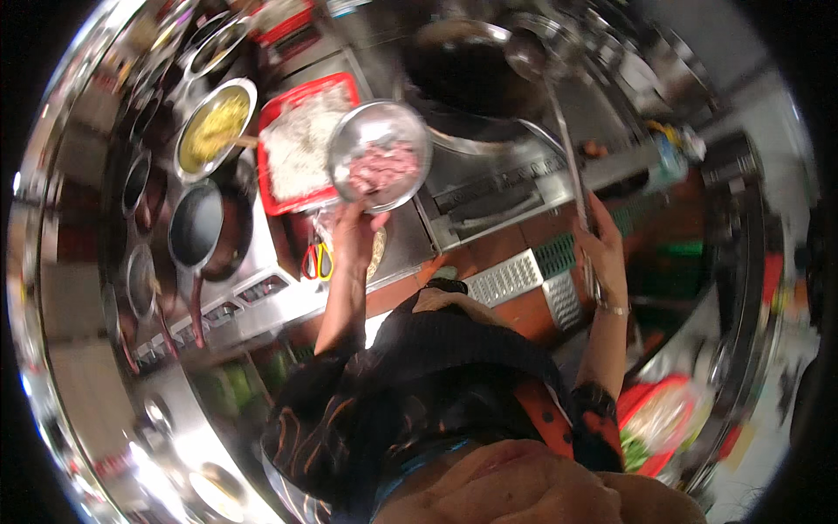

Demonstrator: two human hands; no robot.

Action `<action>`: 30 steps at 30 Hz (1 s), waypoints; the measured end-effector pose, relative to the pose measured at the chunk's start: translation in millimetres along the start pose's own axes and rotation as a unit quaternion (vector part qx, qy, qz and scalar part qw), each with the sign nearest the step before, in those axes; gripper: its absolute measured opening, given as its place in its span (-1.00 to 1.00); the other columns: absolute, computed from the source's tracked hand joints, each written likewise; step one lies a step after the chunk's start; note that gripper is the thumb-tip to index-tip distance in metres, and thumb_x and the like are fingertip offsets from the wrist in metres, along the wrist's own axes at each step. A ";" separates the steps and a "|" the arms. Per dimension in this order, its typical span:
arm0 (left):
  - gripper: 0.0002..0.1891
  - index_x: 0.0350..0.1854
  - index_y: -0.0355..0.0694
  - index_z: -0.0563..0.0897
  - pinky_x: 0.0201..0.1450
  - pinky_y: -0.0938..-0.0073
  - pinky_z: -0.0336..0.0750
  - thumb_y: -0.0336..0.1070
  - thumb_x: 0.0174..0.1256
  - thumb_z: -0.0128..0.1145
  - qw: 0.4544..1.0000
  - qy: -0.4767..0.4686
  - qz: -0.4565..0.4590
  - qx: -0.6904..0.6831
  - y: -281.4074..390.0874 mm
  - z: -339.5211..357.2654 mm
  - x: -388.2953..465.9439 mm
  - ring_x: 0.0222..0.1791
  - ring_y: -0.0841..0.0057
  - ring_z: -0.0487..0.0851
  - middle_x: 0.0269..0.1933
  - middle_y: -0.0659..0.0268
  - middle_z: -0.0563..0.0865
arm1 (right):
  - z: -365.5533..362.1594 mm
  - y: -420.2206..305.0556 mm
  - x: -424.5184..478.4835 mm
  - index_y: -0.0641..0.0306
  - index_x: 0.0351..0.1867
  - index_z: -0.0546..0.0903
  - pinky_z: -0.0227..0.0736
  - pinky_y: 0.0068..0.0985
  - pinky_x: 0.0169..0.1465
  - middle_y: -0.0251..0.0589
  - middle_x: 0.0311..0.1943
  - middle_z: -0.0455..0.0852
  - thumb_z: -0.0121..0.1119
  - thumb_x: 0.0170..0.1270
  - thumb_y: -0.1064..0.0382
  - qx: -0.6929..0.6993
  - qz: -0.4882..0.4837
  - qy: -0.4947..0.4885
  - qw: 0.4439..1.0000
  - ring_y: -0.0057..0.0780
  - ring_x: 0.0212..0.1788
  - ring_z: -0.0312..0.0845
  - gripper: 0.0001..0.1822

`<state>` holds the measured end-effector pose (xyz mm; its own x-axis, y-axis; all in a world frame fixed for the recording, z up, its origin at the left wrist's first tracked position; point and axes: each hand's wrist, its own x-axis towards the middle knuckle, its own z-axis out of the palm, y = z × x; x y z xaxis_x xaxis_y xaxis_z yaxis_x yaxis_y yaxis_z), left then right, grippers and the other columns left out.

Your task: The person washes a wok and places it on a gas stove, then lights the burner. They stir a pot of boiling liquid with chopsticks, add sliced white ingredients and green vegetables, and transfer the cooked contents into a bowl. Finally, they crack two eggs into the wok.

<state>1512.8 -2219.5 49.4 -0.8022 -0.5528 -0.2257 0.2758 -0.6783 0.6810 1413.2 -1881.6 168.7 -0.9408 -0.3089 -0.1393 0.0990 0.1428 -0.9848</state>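
My left hand (357,226) grips the near rim of a round metal bowl (346,134), which is tilted and holds pieces of raw pinkish meat (385,167). The bowl is held partly over a red plastic basket (264,171) of a white, rice-like food (294,150). In my right hand (601,242) is the long handle of a metal ladle (526,56); its head is up at the right rim of a large dark wok (458,72) on the stove. What lies inside the wok is too dark to tell.
Left of the basket stands a metal bowl of yellow food (222,128). Several frying pans, one dark and nearer (196,223), line the left counter, handles jutting out. Scissors with red and yellow handles (317,261) lie by my left wrist. A red basket with wrapped food (658,419) is at the lower right.
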 end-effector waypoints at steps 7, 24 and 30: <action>-0.77 -0.10 -0.33 0.44 -0.31 0.46 0.66 -0.44 0.20 0.02 0.997 0.062 -0.040 0.006 -50.5 54.2 26.0 -0.31 0.46 0.64 -0.21 0.20 0.62 | -62.8 -2.5 88.1 0.23 0.31 0.21 0.18 -0.74 -0.71 -0.37 -0.47 0.51 0.04 0.22 0.38 -0.112 -0.011 -0.082 0.990 -0.76 -0.73 0.26 -0.41; -0.72 0.01 -0.29 0.44 -0.25 0.49 0.62 -0.37 0.27 -0.04 0.985 0.120 0.124 0.007 -127.9 213.8 12.4 -0.26 0.47 0.64 -0.13 0.23 0.62 | -214.2 34.4 226.8 0.22 0.32 0.22 0.20 -0.69 -0.58 -0.39 -0.40 0.49 -0.09 0.09 0.50 -0.306 -0.040 -0.297 0.904 -0.75 -0.62 0.24 -0.35; -0.74 -0.02 -0.38 0.42 -0.28 0.52 0.64 -0.41 0.29 -0.09 0.988 0.110 0.109 0.024 -200.5 305.8 -20.5 -0.26 0.43 0.66 -0.15 0.13 0.62 | -297.8 10.0 220.9 0.38 0.31 0.14 0.17 -0.75 -0.70 -0.38 -0.45 0.46 0.04 0.15 0.37 -0.079 0.028 -0.308 0.948 -0.77 -0.72 0.27 -0.34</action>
<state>1312.0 -1924.1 130.5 -0.5908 -0.7783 -0.2126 0.3996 -0.5111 0.7610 1109.8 -1668.3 159.0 -0.5626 -0.7807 -0.2718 0.0474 0.2978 -0.9534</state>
